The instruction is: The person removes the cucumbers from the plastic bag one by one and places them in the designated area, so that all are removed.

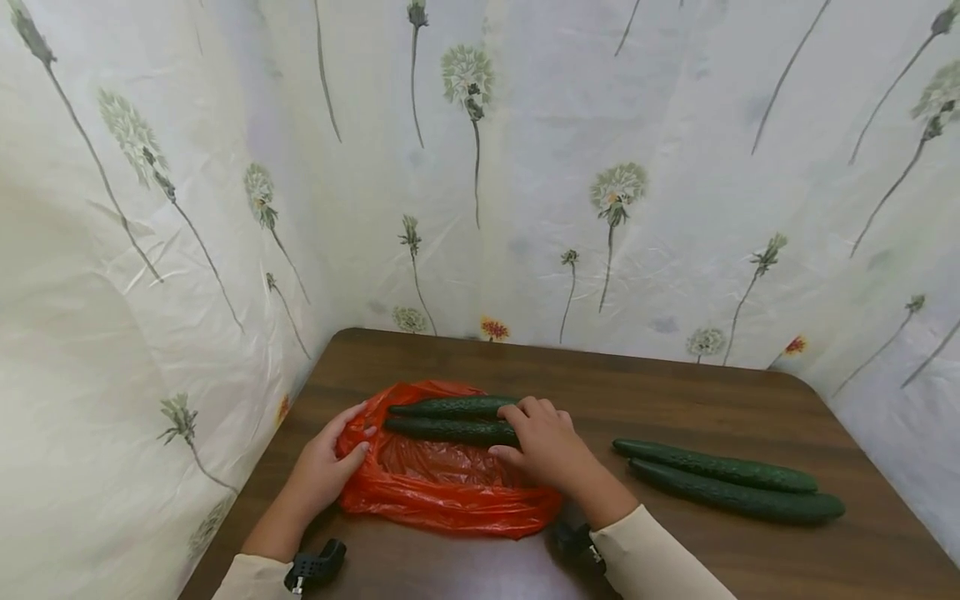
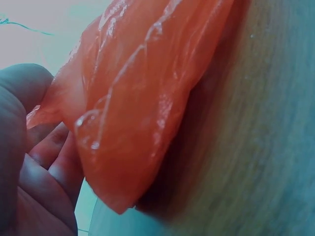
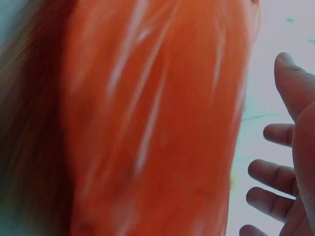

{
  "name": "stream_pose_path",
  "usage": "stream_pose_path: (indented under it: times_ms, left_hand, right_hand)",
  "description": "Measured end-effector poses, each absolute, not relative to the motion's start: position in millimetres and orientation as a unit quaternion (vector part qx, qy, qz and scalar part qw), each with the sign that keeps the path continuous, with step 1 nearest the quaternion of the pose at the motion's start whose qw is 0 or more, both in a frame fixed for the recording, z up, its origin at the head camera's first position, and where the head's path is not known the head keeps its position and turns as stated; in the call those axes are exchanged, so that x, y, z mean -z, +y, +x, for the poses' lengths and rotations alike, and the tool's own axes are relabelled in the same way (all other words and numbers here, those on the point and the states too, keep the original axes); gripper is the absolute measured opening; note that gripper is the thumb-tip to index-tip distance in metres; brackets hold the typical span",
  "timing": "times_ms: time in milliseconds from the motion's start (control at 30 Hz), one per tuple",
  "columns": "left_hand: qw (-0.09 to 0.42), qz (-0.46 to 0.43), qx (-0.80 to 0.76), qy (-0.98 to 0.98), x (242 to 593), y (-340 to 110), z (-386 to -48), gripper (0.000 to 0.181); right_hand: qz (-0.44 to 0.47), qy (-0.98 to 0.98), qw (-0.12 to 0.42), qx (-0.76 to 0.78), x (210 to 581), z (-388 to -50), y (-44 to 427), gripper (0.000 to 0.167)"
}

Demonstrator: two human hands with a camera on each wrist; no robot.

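A red plastic bag (image 1: 450, 510) lies on the table with its mouth facing up. Two dark green cucumbers, a far one (image 1: 448, 407) and a near one (image 1: 448, 431), lie side by side in it. My left hand (image 1: 324, 465) pinches the bag's left edge between thumb and fingers; the left wrist view shows the film (image 2: 133, 108) caught there. Over the right ends of both cucumbers is my right hand (image 1: 551, 442), which hides those ends. In the right wrist view its fingers (image 3: 273, 177) are spread apart, with nothing seen between them and the thumb.
Two more cucumbers, one behind (image 1: 720, 465) and one in front (image 1: 738, 493), lie together to the right of the bag on the brown wooden table (image 1: 600, 383). A pale curtain (image 1: 525, 167) printed with dandelions hangs behind and to the left. Each wrist carries a black device (image 1: 318, 567).
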State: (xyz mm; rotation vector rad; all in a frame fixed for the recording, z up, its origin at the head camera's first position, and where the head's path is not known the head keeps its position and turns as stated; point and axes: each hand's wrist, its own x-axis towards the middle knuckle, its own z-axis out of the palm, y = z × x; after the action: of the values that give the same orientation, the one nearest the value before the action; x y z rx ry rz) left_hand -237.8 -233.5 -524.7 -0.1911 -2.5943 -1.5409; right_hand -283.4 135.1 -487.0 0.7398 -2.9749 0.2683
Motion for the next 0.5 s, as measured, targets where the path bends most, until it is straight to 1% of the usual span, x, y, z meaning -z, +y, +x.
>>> stream_pose_path:
  times_ms: [233, 500]
  left_hand:
    - [0.061, -0.070, 0.508, -0.856, 524.2, -232.1, -239.9, 0.060]
    - [0.066, -0.064, 0.506, -0.857, 525.6, -233.3, -239.6, 0.061]
  right_hand:
    - [0.240, -0.966, 0.028, -0.088, 486.2, -290.6, 121.8, 0.068]
    - [0.251, -0.963, 0.022, -0.093, 483.6, -300.2, 105.6, 0.068]
